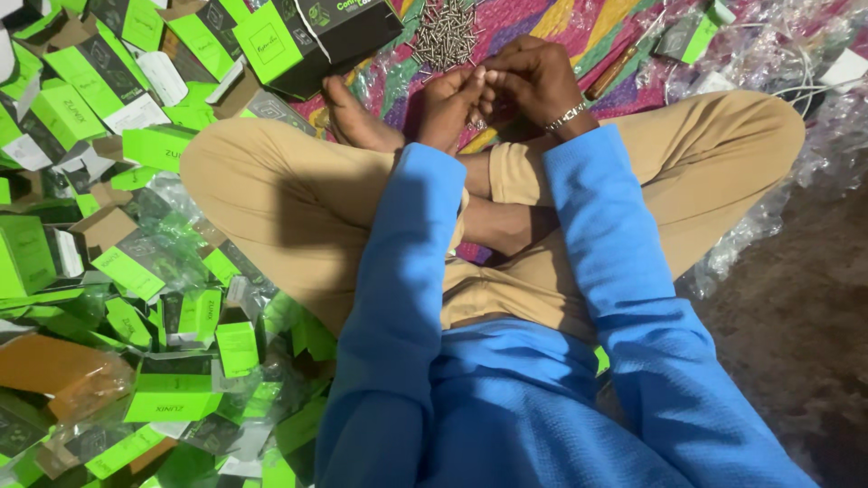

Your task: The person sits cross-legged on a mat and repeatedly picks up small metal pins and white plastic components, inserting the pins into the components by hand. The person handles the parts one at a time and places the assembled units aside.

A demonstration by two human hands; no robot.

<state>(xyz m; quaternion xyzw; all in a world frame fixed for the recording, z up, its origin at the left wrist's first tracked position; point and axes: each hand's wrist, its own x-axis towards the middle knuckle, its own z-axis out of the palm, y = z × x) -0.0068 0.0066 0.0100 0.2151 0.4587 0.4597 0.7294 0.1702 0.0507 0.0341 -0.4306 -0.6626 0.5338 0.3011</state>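
Two hands meet above the crossed ankles of a person sitting cross-legged on the floor. Left hand [449,104] and right hand [533,77] are pressed fingertip to fingertip, pinching something small between them; too tiny to tell what it is. Right wrist has a metal bracelet [567,116]. Blue sleeves, tan trousers, bare foot [357,119] sticking out just left of the left hand.

Just beyond the hands, a pile of small metal screws [445,36] lies on a colourful striped mat [542,23], near its far edge. A screwdriver with a brownish handle [615,70] lies on the mat just right of the right hand. A black-and-green carton [312,36] sits at the mat's far left corner, beside the screws.

Left side of the floor is covered with many small green-and-black boxes [136,271], heaped and mixed with clear plastic wrap. An orange packet [50,366] lies among them near the left edge. More clear wrap [796,54] and one green box [692,32] at far right.
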